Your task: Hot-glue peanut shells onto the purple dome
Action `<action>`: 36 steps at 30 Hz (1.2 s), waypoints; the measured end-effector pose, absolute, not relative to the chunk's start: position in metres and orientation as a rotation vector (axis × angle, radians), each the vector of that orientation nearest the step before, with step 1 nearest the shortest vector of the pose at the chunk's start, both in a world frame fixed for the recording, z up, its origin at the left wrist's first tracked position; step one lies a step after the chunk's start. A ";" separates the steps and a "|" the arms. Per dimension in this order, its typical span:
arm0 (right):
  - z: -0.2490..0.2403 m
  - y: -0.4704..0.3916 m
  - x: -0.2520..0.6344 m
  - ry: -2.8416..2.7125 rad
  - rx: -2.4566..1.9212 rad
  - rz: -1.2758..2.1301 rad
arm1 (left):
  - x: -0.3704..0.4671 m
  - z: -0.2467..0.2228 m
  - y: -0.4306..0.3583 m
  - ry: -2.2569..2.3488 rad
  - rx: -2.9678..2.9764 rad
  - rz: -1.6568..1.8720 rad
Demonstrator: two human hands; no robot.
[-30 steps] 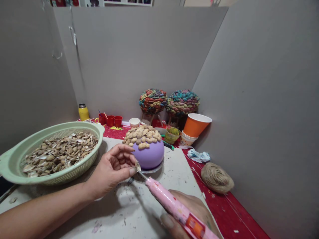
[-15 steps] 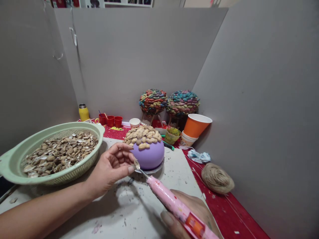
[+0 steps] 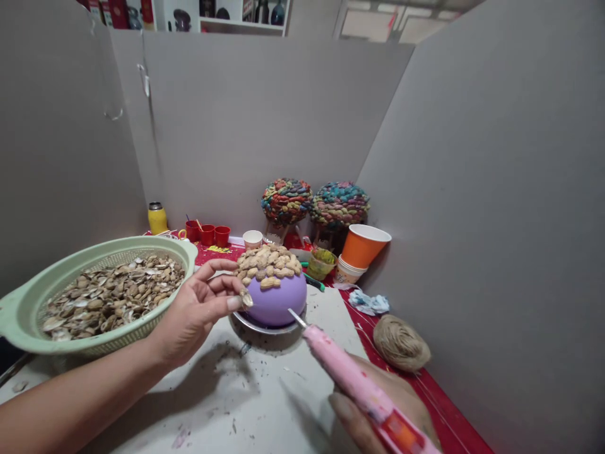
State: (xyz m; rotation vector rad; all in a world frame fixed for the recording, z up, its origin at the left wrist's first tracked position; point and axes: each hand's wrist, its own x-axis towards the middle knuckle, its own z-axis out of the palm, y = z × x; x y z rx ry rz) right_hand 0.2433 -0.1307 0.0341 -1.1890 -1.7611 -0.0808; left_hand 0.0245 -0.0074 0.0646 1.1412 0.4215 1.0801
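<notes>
Between thumb and fingers, my left hand [image 3: 193,312] pinches a peanut shell [image 3: 246,298], just left of a purple ball [image 3: 278,301]. Peanut shells [image 3: 269,261] cover the top of the ball, which rests in a shallow metal dish [image 3: 265,328]. My right hand [image 3: 378,403] is wrapped round a pink tool [image 3: 350,372] with a thin metal tip, which points up and left toward the front of the ball without visibly touching it. A green strainer basket [image 3: 28,315] full of shells stands at the left.
Behind the ball stand two colourful shell-covered domes [image 3: 287,202], red cups [image 3: 208,235], a yellow bottle [image 3: 157,218] and an orange cup [image 3: 362,247]. A twine ball [image 3: 401,343] and a crumpled cloth [image 3: 368,302] lie on the right. Grey panels [image 3: 265,113] enclose the table.
The pink tool has moved right and away from the shell in my left hand. My left hand has shifted slightly left, still pinching the shell. The camera view has tilted up a little.
</notes>
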 end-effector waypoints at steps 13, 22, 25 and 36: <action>-0.009 -0.092 0.313 -1.981 -2.270 -0.063 | 0.021 0.053 0.014 0.670 1.531 1.212; 0.045 -0.087 0.314 -2.085 -2.072 -0.026 | 0.025 0.056 0.009 0.792 2.002 1.306; 0.064 -0.066 0.286 -2.021 -1.510 -0.145 | 0.030 0.059 0.009 0.839 2.031 1.261; 0.060 0.011 0.254 -2.147 -1.164 -0.092 | 0.049 0.059 0.016 0.972 2.098 1.193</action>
